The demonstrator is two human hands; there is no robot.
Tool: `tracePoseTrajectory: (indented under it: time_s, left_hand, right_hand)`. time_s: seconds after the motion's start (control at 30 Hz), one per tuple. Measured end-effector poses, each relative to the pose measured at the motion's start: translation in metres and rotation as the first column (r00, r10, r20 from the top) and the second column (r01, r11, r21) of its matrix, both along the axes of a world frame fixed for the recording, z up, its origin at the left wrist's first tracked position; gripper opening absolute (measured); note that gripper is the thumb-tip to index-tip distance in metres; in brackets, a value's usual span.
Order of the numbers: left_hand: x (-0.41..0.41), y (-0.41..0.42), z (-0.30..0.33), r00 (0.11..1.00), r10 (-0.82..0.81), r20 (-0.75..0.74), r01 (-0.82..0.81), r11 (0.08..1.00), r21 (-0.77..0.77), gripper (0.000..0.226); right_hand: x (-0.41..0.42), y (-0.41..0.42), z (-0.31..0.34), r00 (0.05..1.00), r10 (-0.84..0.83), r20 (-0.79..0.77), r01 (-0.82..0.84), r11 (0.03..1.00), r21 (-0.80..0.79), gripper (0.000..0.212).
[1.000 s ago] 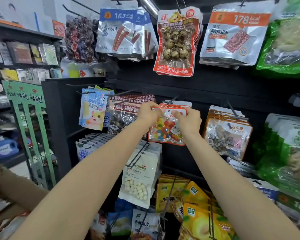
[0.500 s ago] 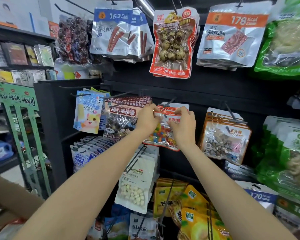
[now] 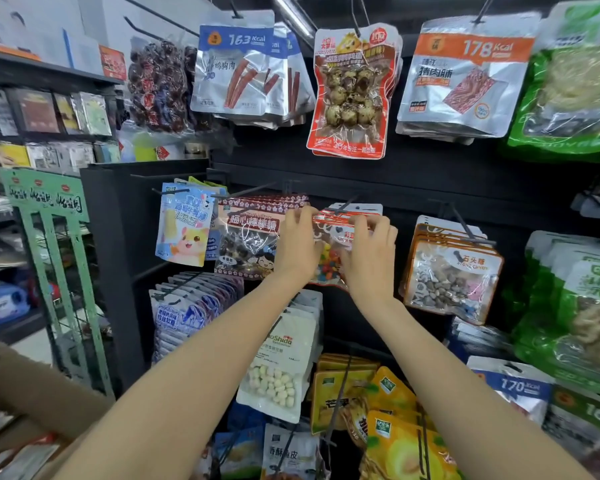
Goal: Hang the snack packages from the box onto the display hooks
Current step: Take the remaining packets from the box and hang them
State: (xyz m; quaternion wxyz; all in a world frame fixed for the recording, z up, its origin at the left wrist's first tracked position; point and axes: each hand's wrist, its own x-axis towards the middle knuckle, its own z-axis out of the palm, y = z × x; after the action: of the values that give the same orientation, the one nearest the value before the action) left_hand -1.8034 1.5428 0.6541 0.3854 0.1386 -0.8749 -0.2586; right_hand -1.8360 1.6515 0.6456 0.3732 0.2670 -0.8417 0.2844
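Both hands hold a candy packet at a display hook.
The left hand (image 3: 297, 242) and right hand (image 3: 371, 252) pinch the top edge of the colourful candy packet (image 3: 328, 263), raised at the hook (image 3: 347, 205), just left of the stone-candy packets (image 3: 452, 271) and right of the lollipop packets (image 3: 248, 244).

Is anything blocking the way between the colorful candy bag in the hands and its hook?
Nothing visible blocks it. Both hands hold the candy bag right at the hook, where matching bags already hang.
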Motion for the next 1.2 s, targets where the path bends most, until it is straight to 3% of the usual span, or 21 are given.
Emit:
tracePoseTrajectory:
  time_s: [0.1,0.33,0.63,0.8,0.93,1.1,1.2]
  left_hand:
    - [0.02,-0.01,-0.001,0.999,-0.052,-0.004,0.052,0.998,-0.041,0.039]
    - [0.106,-0.078,-0.031,0.984,-0.035,0.174,0.053,0.993,-0.103,0.014]
    - [0.265,-0.222,-0.125,0.819,0.165,0.549,-0.245,0.967,0.075,0.014]
    - [0.33,-0.292,-0.188,0.683,0.298,0.667,-0.5,0.857,0.129,0.018]
    - [0.367,-0.357,-0.246,0.524,0.336,0.783,-0.669,0.731,0.134,0.021]
    - [0.379,-0.413,-0.308,0.326,0.173,0.929,-0.779,0.605,0.161,0.027]
    - [0.377,-0.429,-0.346,0.278,0.026,0.96,-0.829,0.512,0.226,0.03]
  right_hand:
    - [0.019,0.003,-0.009,0.993,0.121,0.016,-0.121,0.993,0.003,0.029]
    - [0.082,-0.057,-0.031,0.853,0.417,0.315,-0.458,0.887,0.066,0.014]
    - [0.191,-0.202,-0.111,0.609,0.444,0.657,-0.715,0.666,0.213,0.009]
    - [0.232,-0.295,-0.172,0.469,0.437,0.767,-0.849,0.462,0.256,0.013]
    - [0.249,-0.375,-0.225,0.353,0.385,0.853,-0.924,0.289,0.252,0.015]
    - [0.259,-0.462,-0.296,0.331,0.201,0.922,-0.944,0.078,0.321,0.036]
    - [0.259,-0.493,-0.343,0.369,0.146,0.918,-0.926,-0.032,0.377,0.043]
